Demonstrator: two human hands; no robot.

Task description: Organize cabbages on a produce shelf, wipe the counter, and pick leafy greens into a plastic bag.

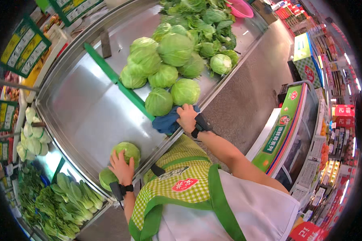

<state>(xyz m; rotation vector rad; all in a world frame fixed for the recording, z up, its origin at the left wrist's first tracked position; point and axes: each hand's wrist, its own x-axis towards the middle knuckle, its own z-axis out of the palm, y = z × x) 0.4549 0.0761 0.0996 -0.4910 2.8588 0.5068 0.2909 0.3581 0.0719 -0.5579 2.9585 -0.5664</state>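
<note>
My left hand [122, 168] lies with its fingers spread and curved over a round green cabbage [129, 151] at the near left corner of a metal display tray [75, 120]. Just beside it, partly behind my wrist, is a second cabbage [107, 178]. At the tray's front rim, my right hand [187, 118] grips a crumpled dark blue cloth [166, 120]. The cloth touches the end of a green divider strip [132, 98]. Right behind the cloth sit two cabbages, a darker one [158, 101] and a paler one [185, 91].
Beyond the divider, several cabbages [175, 49] are piled against loose leafy greens [211, 18] and a pink basin [240, 7]. A dark flat bar [105, 44] lies near the back rim. Bok choy [78, 195] fills the adjoining left display. A chest freezer [280, 132] stands across the aisle floor [244, 75].
</note>
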